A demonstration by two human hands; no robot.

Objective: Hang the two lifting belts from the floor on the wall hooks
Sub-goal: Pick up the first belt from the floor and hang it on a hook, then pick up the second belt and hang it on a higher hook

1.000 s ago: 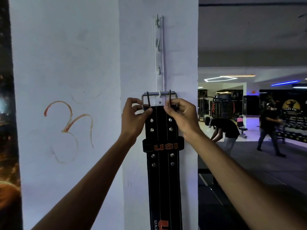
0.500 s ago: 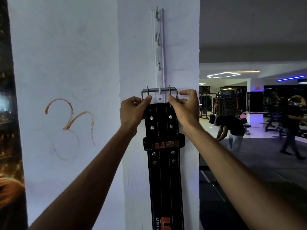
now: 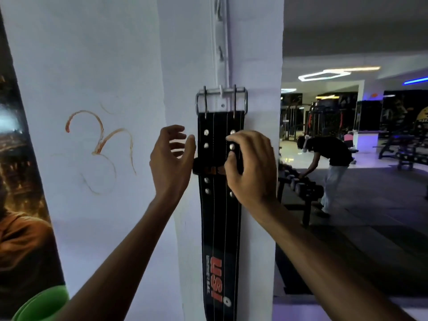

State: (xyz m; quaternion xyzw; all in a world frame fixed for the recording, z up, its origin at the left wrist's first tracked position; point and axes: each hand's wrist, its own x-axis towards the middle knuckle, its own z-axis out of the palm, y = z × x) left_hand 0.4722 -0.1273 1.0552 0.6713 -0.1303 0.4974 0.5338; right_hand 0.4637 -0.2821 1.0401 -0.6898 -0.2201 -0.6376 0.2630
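Left hand (image 3: 172, 158) open beside belt (image 3: 220, 216); right hand (image 3: 251, 167) touching it.

White pillar (image 3: 120, 54) filling the foreground, bearing an orange scrawl (image 3: 102, 147); dark poster (image 3: 20, 205) lining the left edge. Beyond, dim gym floor (image 3: 361, 218) stretching away, hexagonal ceiling light (image 3: 324, 74) glowing, dumbbell rack (image 3: 298, 184) standing near.

A white hook rail (image 3: 222, 54) runs vertically up the white pillar (image 3: 185, 66), and the black lifting belt (image 3: 220, 216) hangs straight down from its lowest hook (image 3: 221, 91) by the metal buckle (image 3: 221, 98), flat against the pillar face.
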